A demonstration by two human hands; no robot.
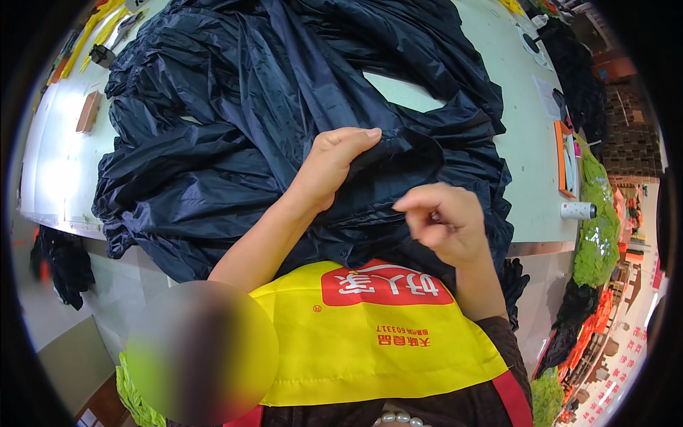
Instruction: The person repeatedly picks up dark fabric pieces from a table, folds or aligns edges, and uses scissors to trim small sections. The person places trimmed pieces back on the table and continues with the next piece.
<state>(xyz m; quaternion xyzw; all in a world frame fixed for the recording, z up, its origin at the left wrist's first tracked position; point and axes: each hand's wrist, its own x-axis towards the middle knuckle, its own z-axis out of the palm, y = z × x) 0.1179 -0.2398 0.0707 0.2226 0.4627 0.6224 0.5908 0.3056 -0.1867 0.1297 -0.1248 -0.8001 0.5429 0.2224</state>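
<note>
A large heap of dark navy, thin, shiny fabric (235, 142), like garments, lies crumpled in front of me and hangs over the near table edge. My left hand (327, 167) is closed on a fold of this fabric, its thumb lying on top and pointing right. The other fingers are hidden behind the cloth. Just to the right and nearer to me, my right hand (455, 224) is raised over the fabric with its fingers curled in and the index finger pointing left. Whether something small sits in its palm I cannot make out.
The pale table (530, 164) carries an orange open box (564, 158) and a white spotted cylinder (578, 210) at right. A brown block (88, 112) and a small black holder (101, 55) stand at left. Beyond the right edge are lime-green bundles (597, 213).
</note>
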